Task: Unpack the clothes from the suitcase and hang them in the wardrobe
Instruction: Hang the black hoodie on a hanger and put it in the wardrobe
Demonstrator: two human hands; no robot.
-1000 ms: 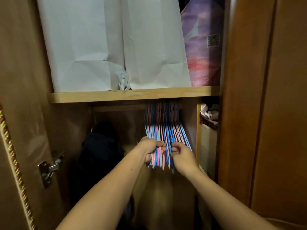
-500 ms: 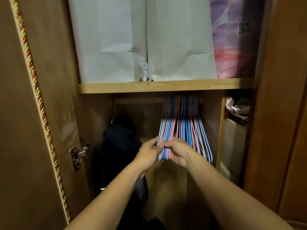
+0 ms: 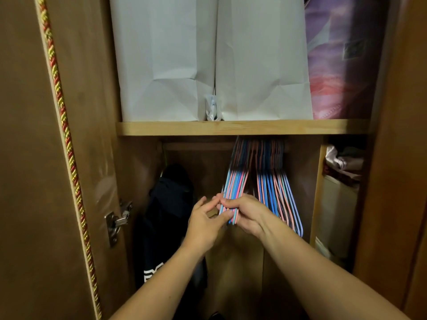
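Moved since earlier: hanger bunch now split in two; the left group is pulled toward frame centre, the right group hangs free. Hands sit a bit lower and closer together. View has shifted too, so more of the door shows at left.
Door [image 3: 30, 158]: far left of frame, open, w/ red-gold cord trim and a metal hinge [image 3: 116, 221] at lower left.
Dark garment [image 3: 171, 218]: lower left-centre, already hanging on the rail, near the hands but apart from the hangers.
Left hand [image 3: 204, 224]: centre; fingers [image 3: 208, 207] loosely spread, tips at the left edge of the bunch, thumb toward the wires. Can't tell if it truly pinches one.
Hangers [image 3: 258, 181]: centre, under the shelf [image 3: 231, 127], pink/blue wire, packed tight on the rail.
Right hand [image 3: 248, 215]: centre-right; fingers curled, clamped on the lower ends of the left group.
Risk: wires look interlocked. Tugging one could drag neighbours off the rail or snag hooks; several may drop to the wardrobe floor.
Shelf contents: two white paper bags [image 3: 212, 58] upright side by side, a small white item between them, a pink-purple bag [image 3: 335, 65] at upper right.
Right cubby [image 3: 342, 162]: folded cloth piled on a pale box.
Suitcase & clothes to hang: not in view.
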